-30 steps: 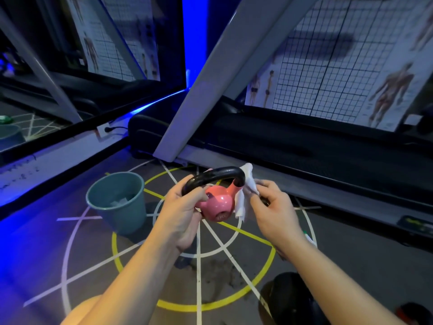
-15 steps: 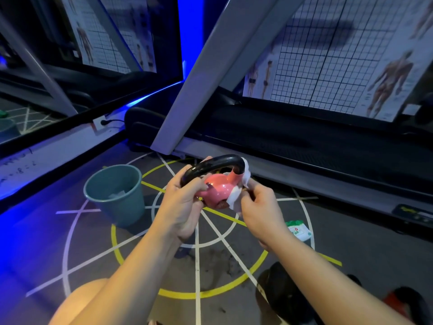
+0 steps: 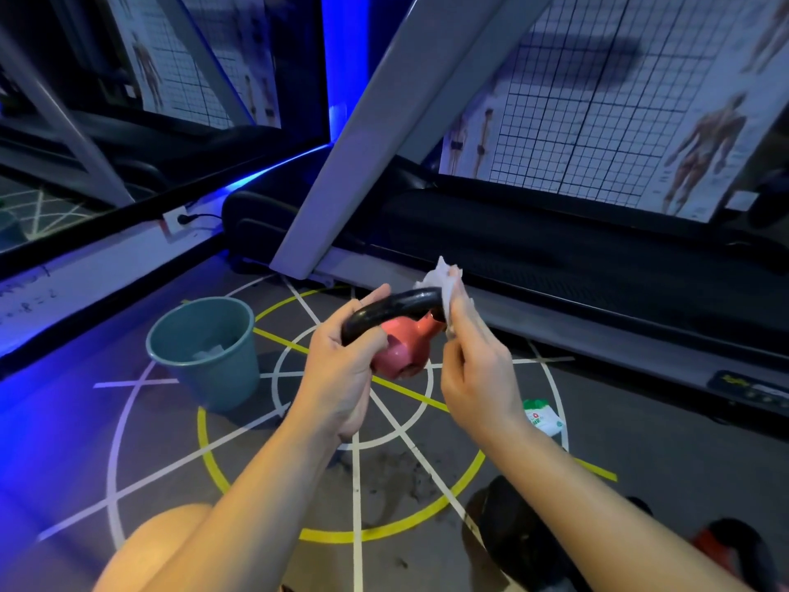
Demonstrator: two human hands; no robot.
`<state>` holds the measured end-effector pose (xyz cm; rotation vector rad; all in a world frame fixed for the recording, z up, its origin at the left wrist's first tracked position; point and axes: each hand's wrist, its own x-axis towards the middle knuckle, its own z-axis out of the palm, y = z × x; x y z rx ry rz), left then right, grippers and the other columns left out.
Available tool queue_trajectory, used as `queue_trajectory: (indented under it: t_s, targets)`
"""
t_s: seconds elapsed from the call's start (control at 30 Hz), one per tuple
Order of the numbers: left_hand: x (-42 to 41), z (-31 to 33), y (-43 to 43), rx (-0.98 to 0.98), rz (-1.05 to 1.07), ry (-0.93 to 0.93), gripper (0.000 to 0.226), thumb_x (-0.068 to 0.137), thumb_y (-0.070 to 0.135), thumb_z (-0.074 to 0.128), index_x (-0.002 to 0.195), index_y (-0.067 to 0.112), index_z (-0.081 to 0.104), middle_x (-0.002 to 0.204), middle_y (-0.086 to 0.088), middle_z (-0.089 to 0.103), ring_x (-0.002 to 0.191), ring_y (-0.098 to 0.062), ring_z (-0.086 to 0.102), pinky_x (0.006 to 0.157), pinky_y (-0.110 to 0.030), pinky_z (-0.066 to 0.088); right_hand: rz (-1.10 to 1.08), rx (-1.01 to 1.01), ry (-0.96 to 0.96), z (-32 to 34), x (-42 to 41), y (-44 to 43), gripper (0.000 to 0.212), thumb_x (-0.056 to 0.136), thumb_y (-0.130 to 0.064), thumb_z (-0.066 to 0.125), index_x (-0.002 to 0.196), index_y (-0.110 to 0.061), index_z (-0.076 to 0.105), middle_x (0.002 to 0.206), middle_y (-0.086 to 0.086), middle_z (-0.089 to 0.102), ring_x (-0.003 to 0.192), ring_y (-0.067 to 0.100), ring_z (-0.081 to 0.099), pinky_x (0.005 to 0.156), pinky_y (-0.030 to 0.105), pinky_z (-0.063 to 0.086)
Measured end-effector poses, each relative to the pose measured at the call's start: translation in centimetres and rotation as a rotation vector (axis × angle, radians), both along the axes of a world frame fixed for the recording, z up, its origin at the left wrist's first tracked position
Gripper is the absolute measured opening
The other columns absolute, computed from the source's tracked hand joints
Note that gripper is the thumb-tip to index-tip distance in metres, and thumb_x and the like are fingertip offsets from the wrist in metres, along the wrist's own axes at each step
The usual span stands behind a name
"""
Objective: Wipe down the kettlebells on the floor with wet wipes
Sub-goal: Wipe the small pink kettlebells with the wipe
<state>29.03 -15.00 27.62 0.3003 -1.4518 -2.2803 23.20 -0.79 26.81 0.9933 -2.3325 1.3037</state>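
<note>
Pink kettlebell (image 3: pixel 401 350), gripped by the left hand (image 3: pixel 341 378), with a wipe (image 3: pixel 444 284) clutched in the right hand (image 3: pixel 478 378), could be dropped should its wetted handle (image 3: pixel 393 307) slip.

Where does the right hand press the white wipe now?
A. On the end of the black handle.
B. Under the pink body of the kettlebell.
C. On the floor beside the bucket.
A: the right hand holds the wipe against one end of the handle of the kettlebell, while the left hand grips the other end.
</note>
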Motion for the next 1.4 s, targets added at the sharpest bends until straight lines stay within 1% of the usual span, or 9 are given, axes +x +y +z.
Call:
queue_trajectory:
  t_s: [0.17,0.27,0.4,0.57,0.63,0.73,0.9,1.07,1.4]
  targets:
    - [0.1,-0.4,0.4,0.08,0.008,0.004,0.049,0.08,-0.011,0.059,0.124,0.008,0.068,0.118,-0.023,0.068,0.097,-0.028,0.069,0.085,-0.043,0.056,-0.02,0.005,0.282,-0.7,-0.2,-1.1,0.047,0.11,-0.018,0.023,0.152,0.0,0.031,0.159,0.014,0.032,0.149,0.025,0.03,0.119,0.042,0.033]
    - [0.1,0.1,0.2,0.097,0.025,0.016,0.04,0.077,-0.011,0.057,0.097,0.018,0.077,0.115,-0.021,0.069,0.092,-0.027,0.064,0.084,-0.05,0.047,-0.041,-0.028,-0.099,-0.3,0.3,-0.7,0.049,0.101,-0.003,0.039,0.139,-0.029,0.053,0.13,0.005,0.064,0.114,0.003,0.06,0.092,0.028,0.053]
    - [0.0,0.4,-0.3,0.058,0.005,0.045,0.042,0.082,-0.012,0.058,0.095,0.023,0.078,0.109,-0.009,0.071,0.094,-0.021,0.066,0.077,-0.042,0.053,-0.027,-0.155,-0.534,0.8,1.1,-1.0,0.029,0.1,-0.003,0.041,0.079,-0.022,0.048,0.064,-0.007,0.05,0.051,0.003,0.039,0.049,0.021,0.034]
    - [-0.3,-0.1,0.2,-0.01,-0.003,0.001,0.051,0.074,0.001,0.061,0.124,0.012,0.07,0.121,-0.018,0.069,0.1,-0.024,0.068,0.085,-0.04,0.055,-0.124,-0.215,-0.35,0.5,1.0,-1.1,0.018,0.1,-0.004,0.044,0.088,-0.012,0.055,0.066,-0.007,0.052,0.056,0.005,0.043,0.055,0.032,0.037]
    - [-0.4,-0.3,0.4,-0.03,-0.008,-0.004,0.051,0.077,0.0,0.063,0.126,0.011,0.068,0.12,-0.017,0.07,0.096,-0.022,0.069,0.079,-0.036,0.055,-0.134,-0.154,-0.086,0.5,0.7,-1.1,0.039,0.099,0.0,0.04,0.13,-0.013,0.06,0.104,-0.003,0.069,0.093,0.003,0.063,0.08,0.03,0.052]
    - [-0.3,-0.2,0.6,-0.028,-0.007,-0.01,0.047,0.088,-0.015,0.057,0.129,0.007,0.065,0.116,-0.012,0.073,0.09,-0.022,0.072,0.067,-0.03,0.057,-0.116,-0.059,0.295,0.0,-0.3,-1.4,0.046,0.108,-0.014,0.025,0.148,0.002,0.04,0.154,0.012,0.042,0.146,0.025,0.036,0.118,0.037,0.035]
    - [-0.3,-0.3,0.3,-0.047,0.02,-0.048,0.051,0.09,-0.016,0.055,0.131,0.013,0.066,0.113,-0.01,0.074,0.092,-0.025,0.074,0.068,-0.036,0.06,-0.089,0.219,0.395,-1.1,-1.3,-1.2,0.052,0.11,-0.022,0.018,0.15,0.005,0.034,0.158,0.018,0.033,0.149,0.03,0.029,0.118,0.047,0.032]
    - [-0.4,-0.5,0.2,-0.074,0.048,-0.091,0.053,0.089,-0.017,0.054,0.13,0.015,0.066,0.113,-0.011,0.074,0.093,-0.029,0.074,0.076,-0.045,0.062,-0.093,0.038,0.062,-0.2,-1.0,-0.7,0.057,0.094,-0.022,0.03,0.149,-0.014,0.047,0.148,0.002,0.052,0.137,0.018,0.049,0.11,0.022,0.04]
    - [-0.8,-0.9,1.4,-0.095,0.045,-0.148,0.038,0.09,-0.01,0.06,0.12,0.011,0.069,0.096,-0.002,0.076,0.083,-0.023,0.072,0.06,-0.035,0.057,-0.07,0.266,0.272,-0.3,-1.3,-1.4,0.05,0.096,-0.013,0.036,0.142,0.003,0.05,0.147,0.016,0.051,0.142,0.027,0.041,0.12,0.048,0.026]
